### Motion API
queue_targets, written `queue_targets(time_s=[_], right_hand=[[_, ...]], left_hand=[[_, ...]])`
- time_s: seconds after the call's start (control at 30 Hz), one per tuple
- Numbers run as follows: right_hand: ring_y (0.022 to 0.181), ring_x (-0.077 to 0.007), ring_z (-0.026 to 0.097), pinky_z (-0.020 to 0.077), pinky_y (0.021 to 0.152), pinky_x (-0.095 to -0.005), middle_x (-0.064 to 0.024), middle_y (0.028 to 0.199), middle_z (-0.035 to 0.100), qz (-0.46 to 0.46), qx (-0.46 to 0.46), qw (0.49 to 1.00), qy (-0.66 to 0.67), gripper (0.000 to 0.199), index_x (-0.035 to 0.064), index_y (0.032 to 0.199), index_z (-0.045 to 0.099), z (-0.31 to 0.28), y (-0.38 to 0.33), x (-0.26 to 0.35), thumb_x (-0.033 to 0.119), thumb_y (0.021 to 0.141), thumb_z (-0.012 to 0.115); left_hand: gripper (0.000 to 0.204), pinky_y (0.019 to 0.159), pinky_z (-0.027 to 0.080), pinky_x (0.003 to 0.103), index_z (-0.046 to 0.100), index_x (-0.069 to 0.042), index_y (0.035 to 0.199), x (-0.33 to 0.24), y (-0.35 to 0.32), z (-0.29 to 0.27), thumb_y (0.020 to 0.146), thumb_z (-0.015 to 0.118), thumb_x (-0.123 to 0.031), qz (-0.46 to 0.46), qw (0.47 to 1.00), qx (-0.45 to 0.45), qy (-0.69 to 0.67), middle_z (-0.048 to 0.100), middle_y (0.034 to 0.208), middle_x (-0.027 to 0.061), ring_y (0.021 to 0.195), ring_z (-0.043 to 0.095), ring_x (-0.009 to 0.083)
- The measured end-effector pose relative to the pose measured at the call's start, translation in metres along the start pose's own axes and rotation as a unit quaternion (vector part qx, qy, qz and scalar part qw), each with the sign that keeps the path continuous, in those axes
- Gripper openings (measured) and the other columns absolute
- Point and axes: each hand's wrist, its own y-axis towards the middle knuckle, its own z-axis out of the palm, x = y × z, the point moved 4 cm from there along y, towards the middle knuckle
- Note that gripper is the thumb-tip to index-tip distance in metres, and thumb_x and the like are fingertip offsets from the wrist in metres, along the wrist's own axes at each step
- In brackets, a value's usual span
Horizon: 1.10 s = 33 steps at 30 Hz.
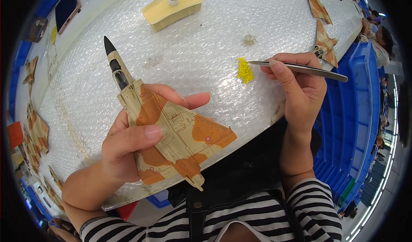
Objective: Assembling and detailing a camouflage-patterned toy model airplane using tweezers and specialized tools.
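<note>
Clearly nearer, the right hand pinches tweezers pointing left at yellow bits inward from the near edge of the table, the left hand clamped around a model jet.

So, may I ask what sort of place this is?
Probably a model-making workshop: the left hand holds a camouflaged model jet, similar models lie toward the edges of the bubble-wrap-covered table, and blue plastic bins stand beside it.
</note>
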Motion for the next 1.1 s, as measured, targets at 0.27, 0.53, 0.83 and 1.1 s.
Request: queue_targets(time_s=[0.27,0.53,0.83,1.1], right_hand=[[0.064,-0.0126,0.056,0.0461,0.062,-0.0188,-0.0114,0.080,0.059,-0.021,0.073,0.992,0.100,0.017,-0.0007,0.084,0.055,0.018,-0.009,0.010,-0.005,0.069,0.063],[0.065,-0.0153,0.056,0.0455,0.059,-0.0205,-0.0144,0.081,0.058,-0.089,0.200,0.973,0.079,0.022,0.0016,0.082,0.053,0.040,-0.009,0.017,-0.003,0.066,0.066],[0.066,-0.0143,0.055,0.0446,0.059,-0.0202,-0.0128,0.082,0.059,-0.065,0.195,0.969,0.136,0.022,0.0007,0.082,0.056,0.039,-0.012,0.015,-0.005,0.064,0.067],[0.060,-0.0152,0.055,0.0450,0.056,-0.0206,-0.0162,0.079,0.058,-0.113,0.205,0.970,0.070,0.023,0.0030,0.081,0.051,0.040,-0.010,0.017,0.002,0.065,0.068]], left_hand=[[0.039,0.087,0.040,0.042,0.040,-0.011,0.108,-0.001,0.000,0.001,0.070,0.047,-0.018,-0.003,0.999,0.000,0.050,0.036,0.125,0.0268,0.104,0.049,0.0332],[0.039,0.089,0.038,0.043,0.040,-0.010,0.107,0.000,0.000,-0.001,0.070,0.047,-0.018,0.000,0.999,0.007,0.050,0.035,0.125,0.0279,0.108,0.044,0.0348],[0.038,0.089,0.037,0.043,0.040,-0.010,0.107,-0.001,-0.001,-0.002,0.070,0.047,-0.016,-0.008,0.999,0.006,0.042,0.034,0.125,0.0284,0.109,0.043,0.0357],[0.038,0.089,0.037,0.043,0.040,-0.009,0.107,-0.001,-0.001,-0.001,0.070,0.046,-0.015,-0.006,0.999,0.011,0.033,0.034,0.126,0.0285,0.110,0.043,0.0351]])
